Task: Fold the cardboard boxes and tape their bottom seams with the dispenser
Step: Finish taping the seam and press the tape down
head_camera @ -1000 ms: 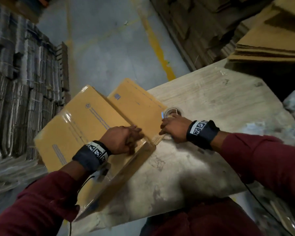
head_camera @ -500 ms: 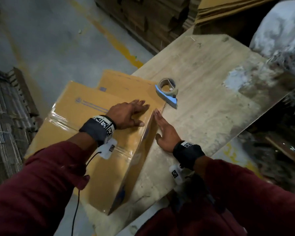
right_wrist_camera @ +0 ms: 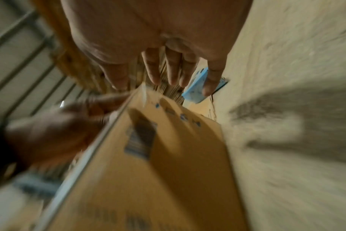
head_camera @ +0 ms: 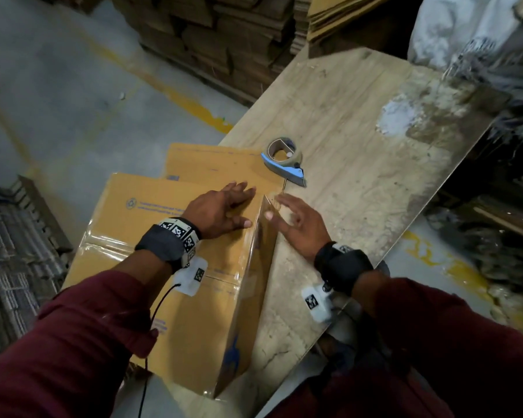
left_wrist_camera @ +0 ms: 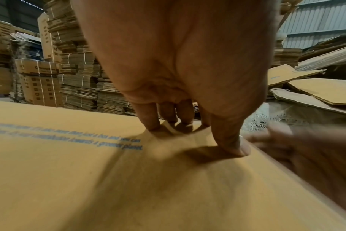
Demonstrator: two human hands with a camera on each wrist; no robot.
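At the centre of the head view the left hand [head_camera: 221, 212] lies flat with its fingers straight and spread, pressing down on the upturned face of a yellow-brown cardboard box [head_camera: 151, 236] printed with blue lettering; the left wrist view shows the fingertips [left_wrist_camera: 235, 148] and thumb planted on the cardboard. Just right of it, the right hand [head_camera: 299, 227] is open too, fingers extended, its thumb against the box's upper corner beside the vertical side panel, holding nothing. A strip of clear glossy tape [head_camera: 109, 245] crosses the box's face, lower left of the left hand. Above and right of both hands, apart from them, a blue and grey tape dispenser [head_camera: 284, 161] sits on the pale, worn plywood tabletop [head_camera: 375, 182]. Stacks of flattened brown cardboard [head_camera: 224, 34] fill the top of the frame.
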